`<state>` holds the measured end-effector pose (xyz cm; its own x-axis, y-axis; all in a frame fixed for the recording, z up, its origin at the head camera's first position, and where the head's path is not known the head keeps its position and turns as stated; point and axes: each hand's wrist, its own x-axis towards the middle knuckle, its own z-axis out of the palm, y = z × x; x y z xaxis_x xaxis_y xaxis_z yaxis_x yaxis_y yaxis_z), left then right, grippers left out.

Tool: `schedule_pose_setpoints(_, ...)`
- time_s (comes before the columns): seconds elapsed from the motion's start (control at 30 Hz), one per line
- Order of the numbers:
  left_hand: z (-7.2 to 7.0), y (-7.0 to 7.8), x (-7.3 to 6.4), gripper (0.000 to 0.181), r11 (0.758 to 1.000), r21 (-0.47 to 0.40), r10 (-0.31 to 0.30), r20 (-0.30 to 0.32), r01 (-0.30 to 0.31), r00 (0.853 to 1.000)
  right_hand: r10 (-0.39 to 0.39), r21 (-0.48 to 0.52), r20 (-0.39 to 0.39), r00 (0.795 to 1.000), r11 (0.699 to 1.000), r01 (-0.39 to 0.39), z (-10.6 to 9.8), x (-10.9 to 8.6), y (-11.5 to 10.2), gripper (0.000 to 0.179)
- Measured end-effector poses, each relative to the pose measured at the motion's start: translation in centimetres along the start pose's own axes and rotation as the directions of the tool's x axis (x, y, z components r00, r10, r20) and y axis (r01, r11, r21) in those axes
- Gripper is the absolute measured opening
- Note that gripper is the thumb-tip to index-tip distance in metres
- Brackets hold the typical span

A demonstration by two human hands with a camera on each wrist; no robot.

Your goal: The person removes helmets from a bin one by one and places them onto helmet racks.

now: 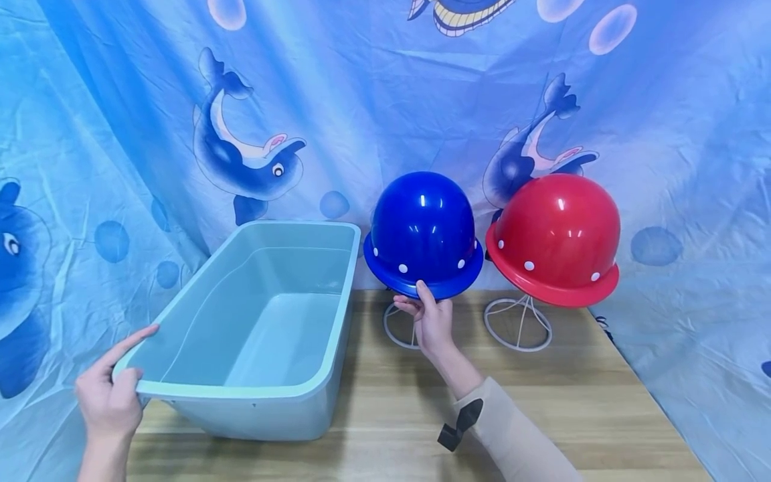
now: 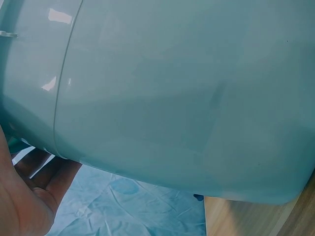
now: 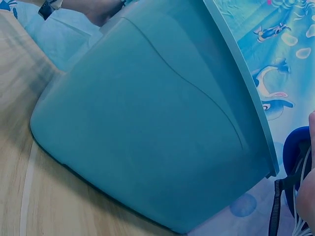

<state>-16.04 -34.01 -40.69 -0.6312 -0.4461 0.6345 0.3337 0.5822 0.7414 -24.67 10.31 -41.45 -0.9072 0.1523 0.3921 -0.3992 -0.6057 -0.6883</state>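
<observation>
My left hand (image 1: 112,395) grips the near left corner of a light teal plastic tub (image 1: 237,390), index finger along the rim; in the left wrist view its fingers (image 2: 61,179) lie under the rim against the outer wall. My right hand (image 1: 434,326) pinches the front brim of a glossy blue hard hat (image 1: 421,221), thumb on the brim and the other fingers beneath it. The hat sits over a white wire stand (image 1: 387,328). The right wrist view shows a dark strap (image 3: 275,206) hanging from the hat and part of the hand at the edge.
A red hard hat (image 1: 560,234) rests tilted on a second wire stand (image 1: 489,329) to the right. Everything stands on a wood-grain table (image 1: 578,408). Behind hangs a blue cloth (image 1: 373,100) printed with dolphins and bubbles.
</observation>
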Motion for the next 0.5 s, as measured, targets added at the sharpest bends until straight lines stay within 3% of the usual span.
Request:
schedule_pose_setpoints(0.33,0.19,-0.10,0.04,0.062,1.000,0.002,-0.002,0.008,0.002,1.000,0.004,-0.026,-0.027,1.000,1.000,-0.005,-0.32,-0.07,-0.12,0.011)
schedule_pose_setpoints(0.5,-0.03,-0.27,0.27,0.057,0.998,-0.027,0.063,0.020,-0.063,0.998,0.012,-0.070,-0.065,0.998,0.997,-0.017,-0.14,0.11,-0.17,0.007)
